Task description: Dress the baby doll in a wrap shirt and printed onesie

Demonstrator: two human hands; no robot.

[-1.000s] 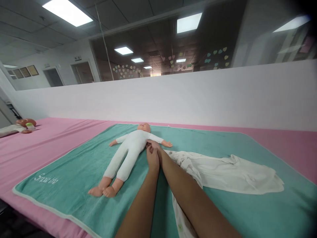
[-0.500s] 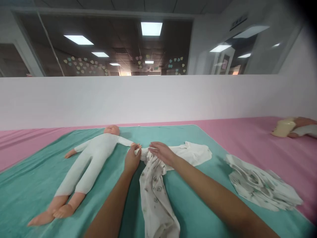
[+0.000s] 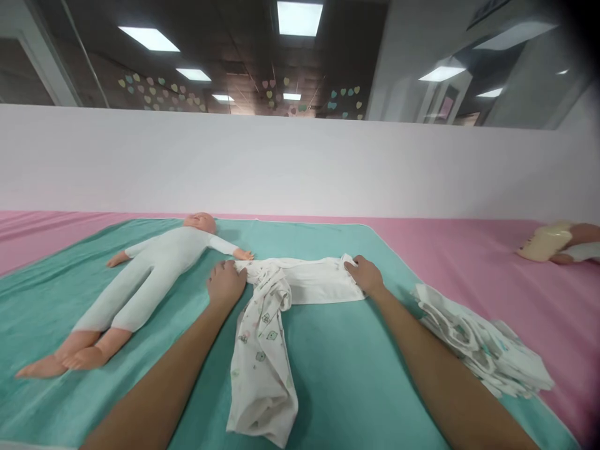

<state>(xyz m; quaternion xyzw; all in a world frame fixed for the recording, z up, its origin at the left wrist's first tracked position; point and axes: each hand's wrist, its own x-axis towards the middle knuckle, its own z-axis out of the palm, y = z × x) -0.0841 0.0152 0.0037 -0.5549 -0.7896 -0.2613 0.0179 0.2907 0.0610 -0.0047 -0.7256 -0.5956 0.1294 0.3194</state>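
White garment (image 3: 262, 356) lies on the green blanket (image 3: 337, 369), directly between the two hands. Its plain band runs crosswise, long axis from left hand to right; the printed part hangs off the band's left portion and trails back toward the wearer, twisted and bunched where the two meet. Left hand (image 3: 227, 281) pinches the band's left end, fingertips partly hidden; right hand (image 3: 365, 275) grips the other end, fingers curled over the edge. Arms spread, hands well apart, about level. Doll (image 3: 164, 253) lies on its back off to the left, head away from the wearer, one outstretched arm ending just beyond the left hand, so that hand is clearly the nearer. Folded cloths (image 3: 487, 344) sit out past the right forearm.
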